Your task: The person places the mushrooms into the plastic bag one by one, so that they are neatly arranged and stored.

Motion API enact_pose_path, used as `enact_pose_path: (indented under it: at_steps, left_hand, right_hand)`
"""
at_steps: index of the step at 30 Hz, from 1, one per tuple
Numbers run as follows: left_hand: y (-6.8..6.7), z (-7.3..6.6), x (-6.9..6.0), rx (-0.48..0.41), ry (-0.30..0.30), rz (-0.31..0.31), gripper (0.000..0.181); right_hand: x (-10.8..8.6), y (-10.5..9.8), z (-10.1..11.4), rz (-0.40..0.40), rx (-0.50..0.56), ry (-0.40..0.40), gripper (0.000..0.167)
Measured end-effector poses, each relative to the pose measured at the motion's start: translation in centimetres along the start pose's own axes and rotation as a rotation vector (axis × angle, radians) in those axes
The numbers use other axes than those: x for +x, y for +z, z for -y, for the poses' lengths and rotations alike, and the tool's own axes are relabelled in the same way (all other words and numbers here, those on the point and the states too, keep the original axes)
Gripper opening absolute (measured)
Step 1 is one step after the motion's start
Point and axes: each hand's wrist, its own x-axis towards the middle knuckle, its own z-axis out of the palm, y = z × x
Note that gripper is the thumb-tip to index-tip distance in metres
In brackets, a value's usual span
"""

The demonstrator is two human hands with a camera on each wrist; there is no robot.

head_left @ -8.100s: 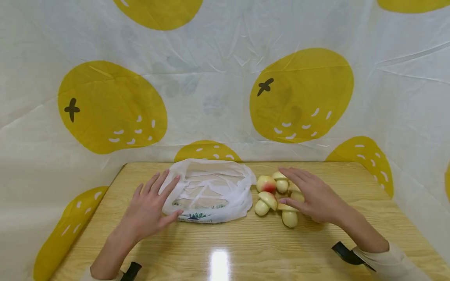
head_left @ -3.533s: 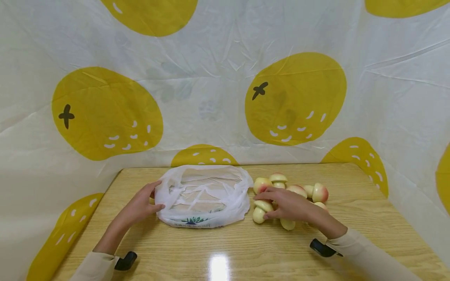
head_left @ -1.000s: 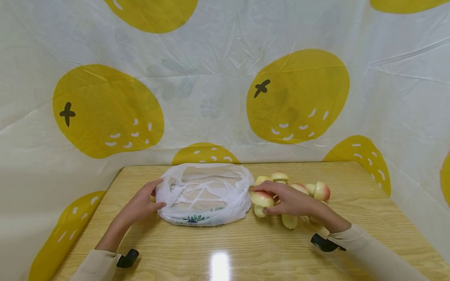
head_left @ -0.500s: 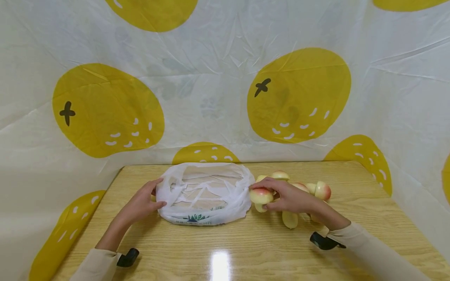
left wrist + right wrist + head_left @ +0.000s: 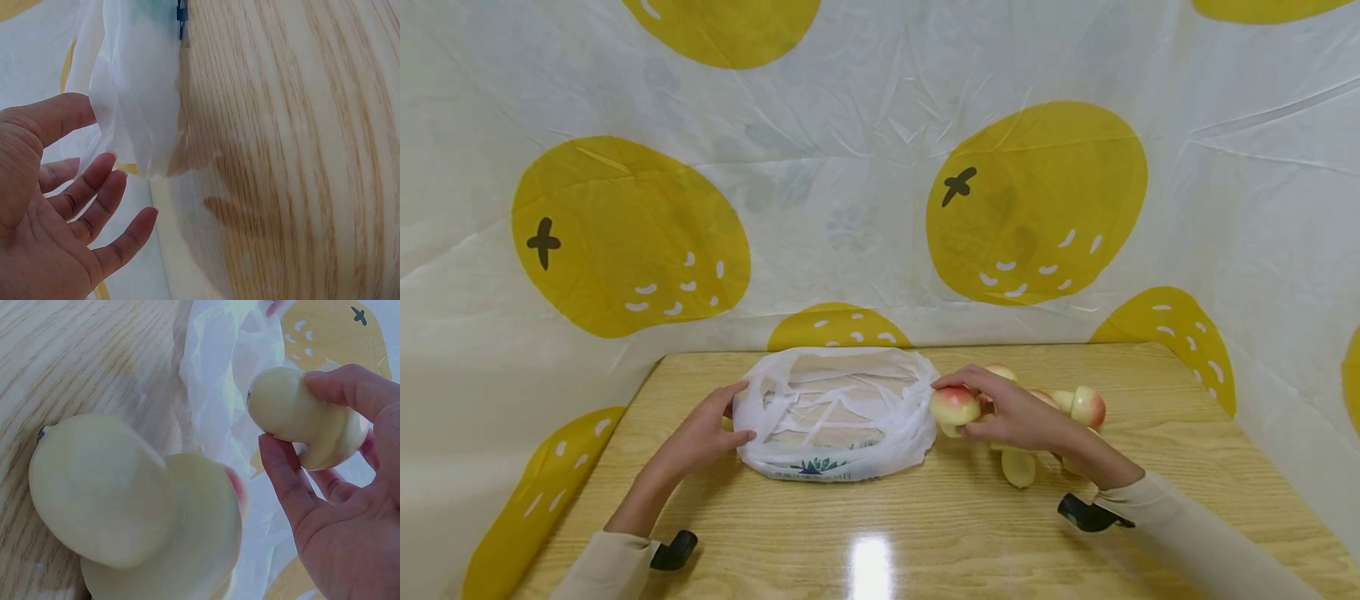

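In the head view my right hand point(image 5: 1018, 421) pinches an artificial mushroom point(image 5: 955, 405), pale yellow with a red-blushed cap, just beside the bag. The right wrist view shows thumb and fingers round that mushroom point(image 5: 287, 406), its stem pointing towards the camera. A crumpled white plastic bag point(image 5: 838, 467) with green print lies with its mouth spread wide. My left hand point(image 5: 700, 429) rests at the bag's left end, fingers loosely bent. In the left wrist view the thumb point(image 5: 65, 115) touches the bag point(image 5: 137, 94), its tip behind the film; the other fingers hang apart.
Several more artificial mushrooms point(image 5: 1087, 407) lie right of the bag, partly hidden behind my right hand. One mushroom's stem point(image 5: 1018, 468) points towards the front of the wooden table point(image 5: 775, 542). A white curtain point(image 5: 850, 208) with yellow fruit prints hangs behind the table.
My right hand, spread over the pile earlier, has gripped the front-left mushroom, turned its cap forward and raised it slightly. My left hand moved to the bag's left end and has stayed there.
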Motion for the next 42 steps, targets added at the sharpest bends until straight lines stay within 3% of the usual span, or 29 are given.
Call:
enact_pose_path:
  at_steps: [6,10,28,37,42]
  left_hand:
    - [0.0,-0.1,-0.1,-0.01,-0.004,0.005,0.08]
    - [-0.1,-0.1,0.0,-0.01,-0.004,0.009,0.08]
    - [-0.1,0.0,0.0,-0.012,-0.014,0.02,0.08]
    - [-0.2,-0.2,0.1,-0.006,-0.023,0.025,0.081]
    - [-0.1,0.0,0.1,-0.013,-0.018,0.023,0.081]
  right_hand:
    - [0.2,0.0,0.1,-0.006,0.043,-0.019,0.061]
    - [0.3,-0.2,0.0,0.001,0.101,0.013,0.062]
    - [1.6,-1.1,-0.7,0.079,0.472,0.048,0.062]
    - [2.5,-1.7,-0.9,0.078,0.434,0.141,0.06]
    - [2.9,-1.6,-0.7,0.073,0.433,0.146,0.06]
